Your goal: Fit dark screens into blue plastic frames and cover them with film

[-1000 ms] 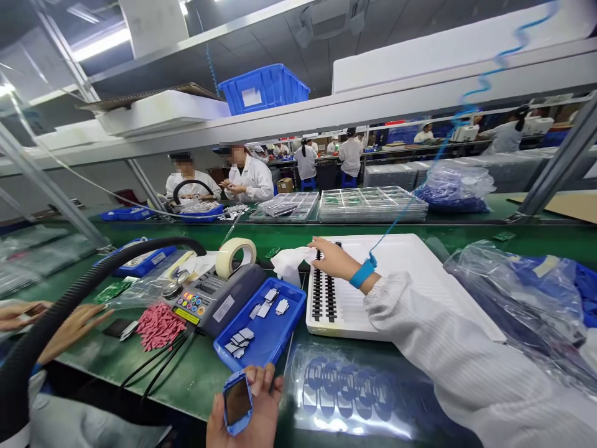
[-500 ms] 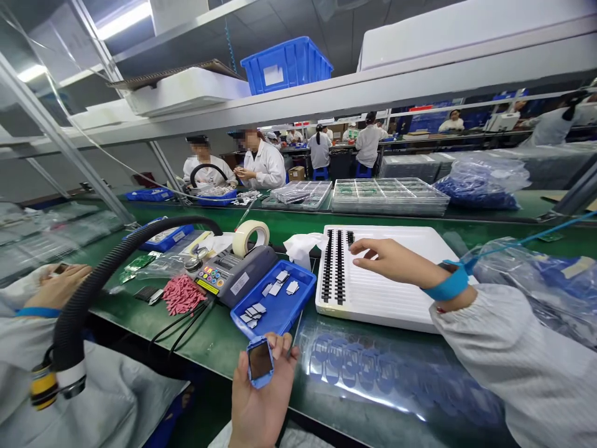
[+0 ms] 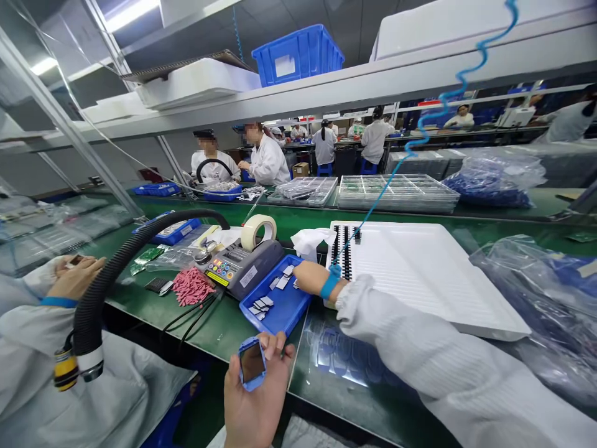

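My left hand (image 3: 261,398) is closed around the edges of a blue square frame with a dark screen (image 3: 252,363), like a small watch case, held tilted above the table's front edge. My right hand (image 3: 310,277) is over the right side of the blue tray (image 3: 291,318); its fingers point down and are mostly hidden from me. Small white pieces (image 3: 262,306) lie in that tray. Under my right forearm is a white foam tray (image 3: 396,249) with rows of small black parts (image 3: 344,249) along its left side.
A tape roll (image 3: 258,232) stands on a grey dispenser (image 3: 242,267). Pink pieces (image 3: 192,286) are heaped beside it. A black hose (image 3: 88,311) arches on the left, near a co-worker's hands (image 3: 77,280). A blue coiled cord (image 3: 415,143) runs to my right wristband. Plastic bags (image 3: 545,292) lie at right.
My right hand has moved left from the foam tray's black parts to the blue tray. My left hand still holds the blue frame. The view has shifted slightly.
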The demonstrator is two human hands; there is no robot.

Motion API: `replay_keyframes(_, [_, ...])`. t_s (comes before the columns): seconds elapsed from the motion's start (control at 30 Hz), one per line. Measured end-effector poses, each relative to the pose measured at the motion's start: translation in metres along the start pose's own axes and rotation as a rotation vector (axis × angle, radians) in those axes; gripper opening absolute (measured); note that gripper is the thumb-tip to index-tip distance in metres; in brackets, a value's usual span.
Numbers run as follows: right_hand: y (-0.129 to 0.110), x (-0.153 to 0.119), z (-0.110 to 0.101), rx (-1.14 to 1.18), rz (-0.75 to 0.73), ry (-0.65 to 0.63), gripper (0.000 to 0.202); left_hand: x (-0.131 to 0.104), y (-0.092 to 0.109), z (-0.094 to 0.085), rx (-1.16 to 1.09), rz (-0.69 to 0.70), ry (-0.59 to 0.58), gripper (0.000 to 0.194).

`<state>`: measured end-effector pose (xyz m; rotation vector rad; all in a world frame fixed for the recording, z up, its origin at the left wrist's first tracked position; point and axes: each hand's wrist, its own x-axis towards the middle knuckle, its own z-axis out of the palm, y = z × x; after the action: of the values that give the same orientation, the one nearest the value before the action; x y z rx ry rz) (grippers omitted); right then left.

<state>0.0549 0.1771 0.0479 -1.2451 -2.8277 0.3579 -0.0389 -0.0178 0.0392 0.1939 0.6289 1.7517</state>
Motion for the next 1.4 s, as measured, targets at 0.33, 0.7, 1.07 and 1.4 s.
replay_keyframes(0.33, [-0.004,0.018,0.021,0.132,0.117,0.023,0.03,0.014,0.01,-0.002,-0.09,-0.023,0.185,0.048])
replay_keyframes(0.7, [-0.001,-0.028,-0.011,0.334,-0.137,0.215,0.026,0.016,0.006,0.0,-0.055,-0.067,0.194,0.05])
replay_keyframes(1.07, [-0.003,-0.212,-0.039,0.704,-0.18,0.497,0.031,0.004,-0.04,0.022,0.125,-0.346,-0.332,0.04])
replay_keyframes(1.4, [0.016,-0.299,-0.01,0.796,0.111,0.784,0.031,-0.021,-0.086,0.059,0.133,-0.708,-0.568,0.036])
